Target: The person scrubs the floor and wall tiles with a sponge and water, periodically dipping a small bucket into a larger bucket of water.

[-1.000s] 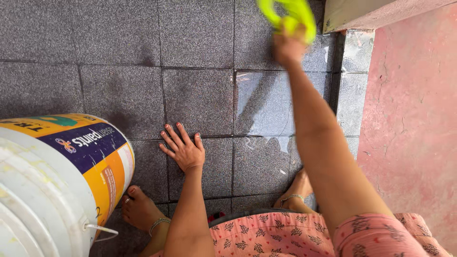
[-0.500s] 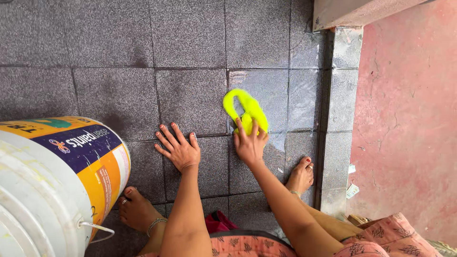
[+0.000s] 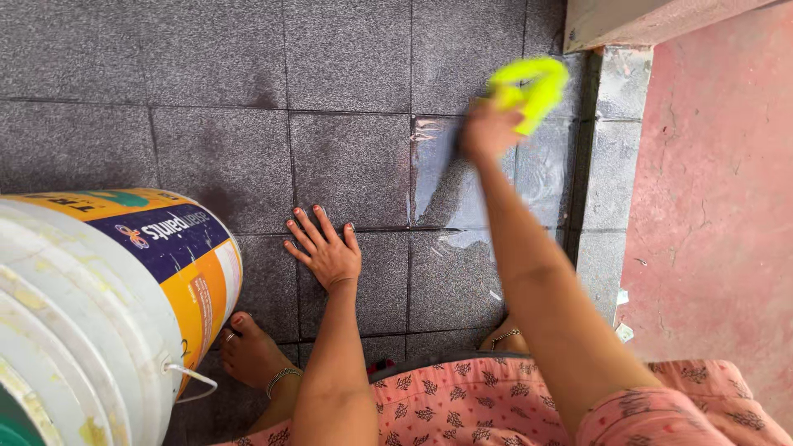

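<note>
On the floor, far left: a big white bucket (image 3: 91, 314) lies tipped toward the camera, touching the grey tiles; its side carries a label band of orange, dark blue and green.
Bucket contents: cannot tell; only a sliver of green shows at the bottom left corner, and the inside is out of view.
Bucket handle: a thin wire loop (image 3: 194, 384) hangs off the side near the lower rim.
Left foot: a bare foot (image 3: 252, 355) with a toe ring and an anklet rests on the tiles just beside the bucket.
Left hand: the left hand (image 3: 326, 252) lies flat on a dry grey tile, fingers spread, palm down, holding nothing; it sits near the bucket but apart from it.
Floor: dark grey speckled tiles (image 3: 206, 157), dry on the left, wet and shiny in the patch between the two hands and toward the right.
Right hand: the right hand (image 3: 487, 132) is raised over the wet tile, arm stretched out, fingers wrapped around a bright yellow-green scrubber (image 3: 529, 87); both are blurred.
Scrubber position: above and right of the hand, over the tiles next to the grey stone edge (image 3: 611, 157).
Far right: a pink cement floor (image 3: 719, 206) runs beyond the stone edge.
Bottom: pink patterned cloth (image 3: 479, 405) covers the person's lap.
</note>
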